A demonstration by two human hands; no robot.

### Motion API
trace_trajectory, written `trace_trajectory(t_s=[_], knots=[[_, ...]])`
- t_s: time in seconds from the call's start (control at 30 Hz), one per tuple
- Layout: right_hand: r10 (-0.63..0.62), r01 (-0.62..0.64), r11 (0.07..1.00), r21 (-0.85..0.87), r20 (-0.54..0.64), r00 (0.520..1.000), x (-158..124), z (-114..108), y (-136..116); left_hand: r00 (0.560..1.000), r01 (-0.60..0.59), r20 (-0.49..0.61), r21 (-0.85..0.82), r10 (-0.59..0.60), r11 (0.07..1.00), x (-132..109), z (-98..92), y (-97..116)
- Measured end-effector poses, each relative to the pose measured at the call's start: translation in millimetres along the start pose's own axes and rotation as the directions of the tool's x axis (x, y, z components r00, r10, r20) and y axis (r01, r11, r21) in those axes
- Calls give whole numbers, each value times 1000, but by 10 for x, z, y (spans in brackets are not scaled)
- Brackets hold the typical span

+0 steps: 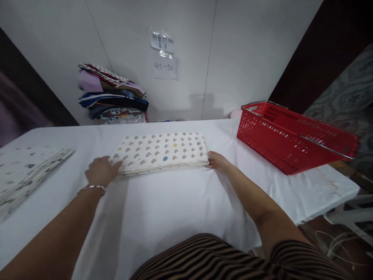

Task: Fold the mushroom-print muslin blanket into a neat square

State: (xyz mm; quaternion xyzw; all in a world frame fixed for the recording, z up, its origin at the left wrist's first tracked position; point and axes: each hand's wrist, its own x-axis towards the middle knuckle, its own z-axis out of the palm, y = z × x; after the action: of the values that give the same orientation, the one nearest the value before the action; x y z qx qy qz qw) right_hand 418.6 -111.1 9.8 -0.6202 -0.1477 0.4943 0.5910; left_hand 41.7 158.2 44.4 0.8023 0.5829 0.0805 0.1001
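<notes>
A folded white cloth (pixel 163 149) printed with small grey mushroom-like shapes and a few coloured ones lies flat on the white-covered table. My left hand (pixel 101 171), with a bracelet at the wrist, is at the cloth's near left corner, fingers curled about its edge. At the near right corner, my right hand (pixel 217 161) pinches the folded layers between thumb and fingers. The undersides of both hands are hidden.
To the left lies another stack of folded printed cloth (pixel 29 171). A red shopping basket (pixel 291 136) stands at the right end of the table (pixel 175 210). Behind the table's far edge rises a pile of folded fabrics (pixel 113 97). Paper signs (pixel 166 68) hang on the wall.
</notes>
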Motion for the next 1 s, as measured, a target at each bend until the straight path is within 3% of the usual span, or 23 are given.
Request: trace_trajectory(t_s=[0.07,0.1,0.17,0.23,0.3,0.4,0.5,0.6,0.8,1.0], knots=[[-24,24,997,75,-6,1000,-67,-25,52,984,-95,-148,61,103,994,-139,71,360],[-44,45,993,109,-15,999,-96,-35,78,956,-231,-171,52,237,972,-216,132,576],[-82,86,983,164,-28,996,-135,-49,129,845,-519,-148,3,514,855,-387,299,1046],[-108,111,974,197,-27,994,-151,-59,171,719,-693,-117,-63,685,718,-576,501,1516],[-126,128,971,200,-24,992,-148,-68,203,622,-782,-123,-126,773,610,-754,701,1930],[-161,162,971,178,-18,987,-134,-82,228,575,-811,-97,-193,812,551,-927,931,2370],[-179,175,969,177,9,984,-123,-93,222,653,-741,-67,-261,755,618,-949,1046,2583],[-162,157,974,163,16,987,-118,-87,194,726,-643,-22,-375,687,668,-884,1078,2647],[-141,142,987,79,-18,990,-126,-38,157,750,-547,17,-547,661,634,-809,1092,2636],[-155,154,988,-30,-33,987,-161,-27,173,772,-482,73,-580,632,656,-804,1055,2639]])
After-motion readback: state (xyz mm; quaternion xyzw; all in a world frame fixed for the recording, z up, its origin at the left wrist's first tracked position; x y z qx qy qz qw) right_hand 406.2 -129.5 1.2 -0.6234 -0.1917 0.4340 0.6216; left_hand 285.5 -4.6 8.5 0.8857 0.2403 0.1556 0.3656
